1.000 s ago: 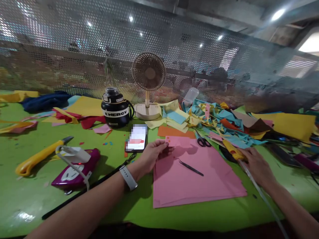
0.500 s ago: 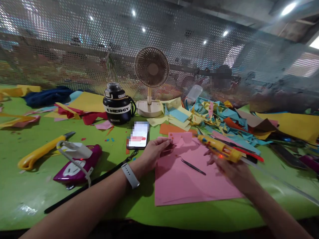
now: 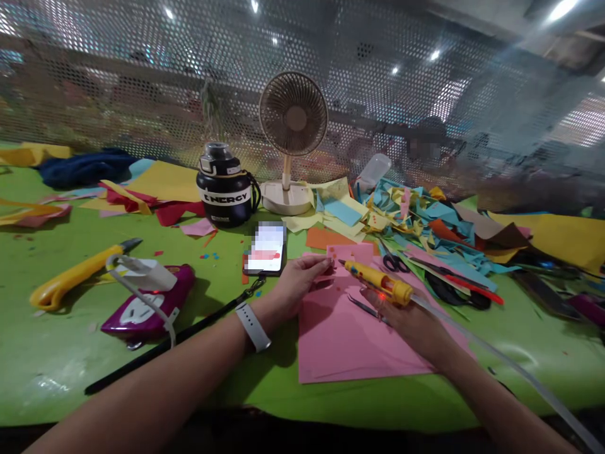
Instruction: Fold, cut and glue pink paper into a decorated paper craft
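My right hand (image 3: 406, 321) is wrapped round a yellow hot glue pen (image 3: 378, 280), with a small red light glowing on it and a pale cord or stick trailing from its back end. The tip points left, close to the fingers of my left hand (image 3: 302, 277). Those fingers are pinched together above the top left of some pink paper sheets (image 3: 350, 350); whatever small piece they hold is too small to make out. Black tweezers (image 3: 363, 307) lie on the pink paper, partly covered by my right hand.
Scissors (image 3: 397, 261) and a heap of paper scraps (image 3: 401, 211) lie at the right. A phone (image 3: 267, 249), black flask (image 3: 224, 189) and small fan (image 3: 293, 116) stand beyond my hands. On the left are a yellow cutter (image 3: 78, 277) and a purple power bank-like block (image 3: 146, 309).
My right hand has moved left with the glue pen, bringing its tip near my left fingers and uncovering the scissors. My left hand keeps its pinch; the view has shifted slightly.
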Tool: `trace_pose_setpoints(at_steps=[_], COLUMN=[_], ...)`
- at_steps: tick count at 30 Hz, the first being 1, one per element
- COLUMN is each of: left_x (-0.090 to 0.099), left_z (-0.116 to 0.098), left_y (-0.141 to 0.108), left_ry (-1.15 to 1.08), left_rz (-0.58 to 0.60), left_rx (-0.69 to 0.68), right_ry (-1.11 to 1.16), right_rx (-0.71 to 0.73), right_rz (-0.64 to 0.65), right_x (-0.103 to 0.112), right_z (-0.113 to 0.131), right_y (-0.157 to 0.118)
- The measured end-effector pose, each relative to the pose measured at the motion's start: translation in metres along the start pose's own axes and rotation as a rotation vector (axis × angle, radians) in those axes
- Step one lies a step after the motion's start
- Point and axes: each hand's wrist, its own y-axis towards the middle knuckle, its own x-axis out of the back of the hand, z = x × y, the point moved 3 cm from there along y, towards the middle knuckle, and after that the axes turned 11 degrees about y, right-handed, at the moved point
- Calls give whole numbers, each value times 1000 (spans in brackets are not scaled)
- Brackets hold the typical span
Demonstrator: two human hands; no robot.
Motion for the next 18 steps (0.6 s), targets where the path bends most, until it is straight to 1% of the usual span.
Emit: trace_pose_setpoints(at_steps=[3, 6, 11, 14, 16, 18], left_x=[-1, -1, -1, 0, 0, 0], left_z=[-1, -1, 0, 0, 0, 0], left_y=[0, 0, 1, 1, 1, 0], left_ry=[13, 25, 26, 37, 35, 37], left_rz=[0, -2, -9, -2, 1, 0], left_rx=[-20, -21, -19, -19, -19, -10], right_ry=[-10, -17, -5, 0, 10, 27], right_rx=[-46, -54, -10, -14, -24, 2], right_rz=[-4, 7, 34, 43, 44, 54], right_x=[-1, -1, 0, 0, 0, 0], right_z=[-2, -7, -1, 4, 6, 4], right_y=[0, 1, 4, 5, 5, 4])
